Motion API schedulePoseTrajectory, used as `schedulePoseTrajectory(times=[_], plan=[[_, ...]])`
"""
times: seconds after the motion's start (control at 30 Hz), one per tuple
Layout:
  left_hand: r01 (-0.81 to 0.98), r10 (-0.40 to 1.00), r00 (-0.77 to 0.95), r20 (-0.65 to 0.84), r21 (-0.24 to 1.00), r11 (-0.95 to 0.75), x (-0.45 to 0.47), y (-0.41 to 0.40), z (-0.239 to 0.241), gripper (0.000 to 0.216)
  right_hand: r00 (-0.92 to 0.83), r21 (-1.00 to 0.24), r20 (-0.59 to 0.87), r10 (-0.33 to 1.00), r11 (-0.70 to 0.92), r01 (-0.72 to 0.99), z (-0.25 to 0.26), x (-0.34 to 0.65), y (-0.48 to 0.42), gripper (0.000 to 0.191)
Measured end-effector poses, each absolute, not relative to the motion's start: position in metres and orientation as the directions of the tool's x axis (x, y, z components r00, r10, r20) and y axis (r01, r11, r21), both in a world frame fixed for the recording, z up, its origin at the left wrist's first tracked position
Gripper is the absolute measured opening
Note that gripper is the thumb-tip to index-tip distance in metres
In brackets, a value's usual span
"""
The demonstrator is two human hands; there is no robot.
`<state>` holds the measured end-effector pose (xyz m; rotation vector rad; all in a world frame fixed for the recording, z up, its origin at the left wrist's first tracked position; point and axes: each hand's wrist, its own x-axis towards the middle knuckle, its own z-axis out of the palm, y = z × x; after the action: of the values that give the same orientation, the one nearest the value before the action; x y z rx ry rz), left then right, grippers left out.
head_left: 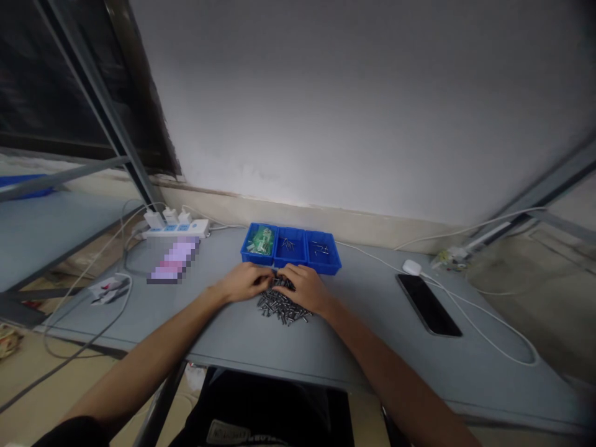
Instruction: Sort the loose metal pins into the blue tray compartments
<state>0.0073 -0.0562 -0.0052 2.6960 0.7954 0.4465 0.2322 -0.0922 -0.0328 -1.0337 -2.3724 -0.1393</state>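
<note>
A heap of small dark metal parts point(280, 307) lies on the grey table point(354, 347) in front of me. My left hand point(245, 280) rests at the heap's far left edge with its fingers curled in. My right hand point(303, 287) lies over the heap's far right side, fingers bent down into the parts. The fingertips of both hands meet above the heap, and what they pinch is too small to make out. Just behind the hands stand three blue bins point(290, 248): the left one holds green pieces, the other two hold a few dark parts.
A white power strip point(176, 230) with plugged chargers sits at the back left, with a phone point(174, 261) beside it. A dark phone point(428, 303) and a white charger with cable point(411, 267) lie to the right. Cables trail across both sides of the table.
</note>
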Motion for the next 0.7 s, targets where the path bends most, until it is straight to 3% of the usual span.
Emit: schedulePoseTrajectory(times=[0.37,0.5,0.7], plan=[[0.471,0.557,0.801,0.217,0.344,-0.812,0.0077,-0.0556,-0.0081,0.024,-0.586,-0.076,0.494,0.643,0.703,0.707,-0.0305,0.2311,-0.0932,0.026],[0.477,0.566,0.798,0.208,0.355,-0.804,0.0076,-0.056,-0.0068,0.022,-0.568,-0.114,0.5,0.654,0.7,0.705,-0.0307,0.2314,-0.0937,0.018],[0.479,0.569,0.795,0.209,0.36,-0.801,0.0063,-0.0556,-0.0066,0.023,-0.565,-0.159,0.501,0.655,0.712,0.684,-0.0303,0.2311,-0.095,0.023]])
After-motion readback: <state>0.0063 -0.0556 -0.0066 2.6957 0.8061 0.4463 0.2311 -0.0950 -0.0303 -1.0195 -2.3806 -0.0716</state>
